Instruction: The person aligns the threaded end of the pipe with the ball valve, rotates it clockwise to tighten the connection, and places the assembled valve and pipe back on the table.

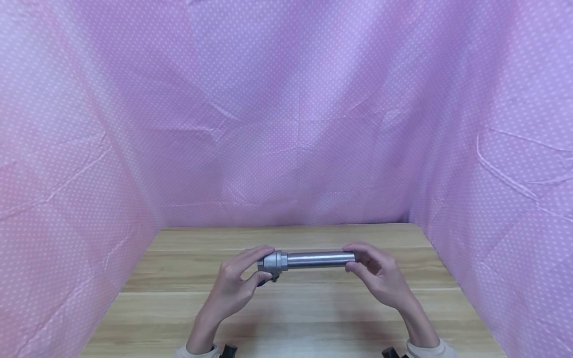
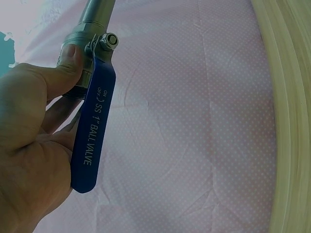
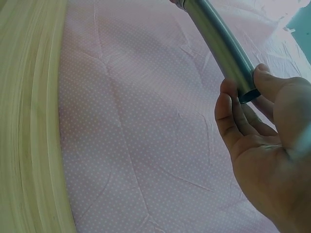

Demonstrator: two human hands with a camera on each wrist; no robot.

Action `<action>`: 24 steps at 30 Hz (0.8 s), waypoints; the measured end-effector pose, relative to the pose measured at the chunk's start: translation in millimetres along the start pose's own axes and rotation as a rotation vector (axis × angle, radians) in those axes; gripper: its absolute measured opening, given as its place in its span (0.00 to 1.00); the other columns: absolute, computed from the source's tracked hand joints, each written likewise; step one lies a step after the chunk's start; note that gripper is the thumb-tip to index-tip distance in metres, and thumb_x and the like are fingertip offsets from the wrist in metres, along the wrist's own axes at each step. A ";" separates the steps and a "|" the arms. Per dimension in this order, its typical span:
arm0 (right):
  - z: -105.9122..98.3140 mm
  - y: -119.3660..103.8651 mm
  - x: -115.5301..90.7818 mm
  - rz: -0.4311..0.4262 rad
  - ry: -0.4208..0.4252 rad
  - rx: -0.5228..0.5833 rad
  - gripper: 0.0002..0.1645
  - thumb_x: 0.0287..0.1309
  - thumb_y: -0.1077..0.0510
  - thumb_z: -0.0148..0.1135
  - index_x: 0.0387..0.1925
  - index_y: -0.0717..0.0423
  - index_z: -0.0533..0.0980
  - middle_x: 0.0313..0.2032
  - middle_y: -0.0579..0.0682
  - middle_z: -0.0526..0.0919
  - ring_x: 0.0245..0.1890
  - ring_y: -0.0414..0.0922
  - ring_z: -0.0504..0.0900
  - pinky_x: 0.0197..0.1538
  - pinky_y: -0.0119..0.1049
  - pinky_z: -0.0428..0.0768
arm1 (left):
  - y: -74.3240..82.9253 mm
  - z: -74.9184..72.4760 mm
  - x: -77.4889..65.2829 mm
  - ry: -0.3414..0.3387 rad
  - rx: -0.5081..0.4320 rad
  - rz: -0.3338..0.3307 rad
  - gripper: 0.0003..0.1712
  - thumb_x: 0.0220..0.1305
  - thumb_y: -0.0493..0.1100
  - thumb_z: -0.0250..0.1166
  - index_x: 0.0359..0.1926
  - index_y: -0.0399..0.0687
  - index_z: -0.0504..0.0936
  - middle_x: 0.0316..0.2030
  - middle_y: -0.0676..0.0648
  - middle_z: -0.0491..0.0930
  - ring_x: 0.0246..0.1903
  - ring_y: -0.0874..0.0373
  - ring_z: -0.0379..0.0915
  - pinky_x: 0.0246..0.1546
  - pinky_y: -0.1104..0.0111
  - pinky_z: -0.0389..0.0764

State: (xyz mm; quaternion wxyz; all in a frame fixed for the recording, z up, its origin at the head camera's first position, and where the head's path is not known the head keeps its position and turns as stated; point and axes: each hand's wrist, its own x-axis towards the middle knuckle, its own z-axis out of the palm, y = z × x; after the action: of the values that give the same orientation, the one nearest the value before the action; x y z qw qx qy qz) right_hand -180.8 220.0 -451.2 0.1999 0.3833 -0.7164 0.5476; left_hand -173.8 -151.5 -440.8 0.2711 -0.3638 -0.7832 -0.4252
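A steel ball valve (image 1: 272,260) joined end to end with a smooth steel pipe (image 1: 320,259) is held level above the table. My left hand (image 1: 236,283) grips the valve body between thumb and fingers. In the left wrist view the valve's blue lever handle (image 2: 92,131), lettered "SS 1" BALL VALVE", extends back beside the palm. At the other end, my right hand (image 1: 378,276) pinches the pipe's free end with thumb and fingertips. That end's open rim (image 3: 249,96) shows in the right wrist view. Fingers partly hide the valve's outer end.
Beneath the hands lies a wooden table (image 1: 188,268) with light plank grain. Pink dotted cloth (image 1: 286,124) hangs behind it and along both sides. Dark wrist-worn pieces (image 1: 229,350) show near the sleeves at the bottom.
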 end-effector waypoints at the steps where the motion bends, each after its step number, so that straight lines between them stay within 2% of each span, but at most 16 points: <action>1: 0.3 1.0 0.4 -0.019 0.001 0.021 0.32 0.57 0.88 0.68 0.62 0.71 0.80 0.46 0.56 0.89 0.42 0.37 0.89 0.40 0.26 0.89 | -0.2 0.1 -0.1 0.000 -0.002 0.000 0.38 0.53 0.23 0.84 0.66 0.43 0.88 0.61 0.41 0.93 0.58 0.43 0.93 0.69 0.75 0.87; 5: 2.1 3.3 2.8 -0.100 -0.009 0.110 0.36 0.51 0.92 0.67 0.63 0.77 0.78 0.56 0.65 0.86 0.54 0.39 0.89 0.55 0.26 0.91 | 0.1 0.0 0.4 0.001 -0.002 0.000 0.38 0.53 0.24 0.84 0.66 0.43 0.88 0.61 0.41 0.93 0.58 0.43 0.93 0.69 0.73 0.88; 8: 2.7 3.0 4.0 -0.121 -0.022 0.134 0.36 0.51 0.92 0.66 0.64 0.78 0.77 0.58 0.69 0.84 0.60 0.41 0.89 0.62 0.27 0.91 | 0.3 0.0 0.7 0.002 0.004 0.002 0.37 0.53 0.24 0.84 0.66 0.43 0.88 0.61 0.41 0.93 0.58 0.43 0.93 0.69 0.73 0.88; 14: 1.8 2.5 4.1 -0.099 -0.035 0.107 0.35 0.54 0.91 0.67 0.64 0.75 0.78 0.58 0.69 0.83 0.62 0.41 0.87 0.65 0.28 0.91 | 0.0 1.2 1.2 0.007 0.006 0.020 0.38 0.53 0.24 0.84 0.65 0.43 0.89 0.60 0.41 0.93 0.57 0.43 0.93 0.69 0.78 0.86; 19: 1.8 2.5 4.6 -0.108 -0.032 0.098 0.35 0.54 0.90 0.67 0.64 0.75 0.79 0.58 0.68 0.84 0.62 0.40 0.87 0.66 0.27 0.90 | 0.1 1.2 1.9 0.014 0.012 0.044 0.38 0.52 0.24 0.85 0.66 0.42 0.88 0.60 0.40 0.93 0.56 0.43 0.94 0.69 0.77 0.86; 24: 2.1 2.9 3.0 -0.121 -0.018 0.087 0.35 0.53 0.90 0.68 0.63 0.75 0.79 0.58 0.65 0.86 0.60 0.39 0.88 0.63 0.25 0.90 | 0.1 1.9 1.7 0.016 0.013 0.060 0.37 0.52 0.24 0.85 0.65 0.41 0.88 0.59 0.40 0.93 0.56 0.43 0.94 0.70 0.78 0.85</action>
State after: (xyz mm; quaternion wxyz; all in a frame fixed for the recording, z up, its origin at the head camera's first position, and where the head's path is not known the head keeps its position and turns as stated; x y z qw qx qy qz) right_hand -184.6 217.4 -451.6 0.2094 0.4392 -0.6692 0.5617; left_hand -174.9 -149.2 -440.4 0.2924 -0.3821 -0.7724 -0.4145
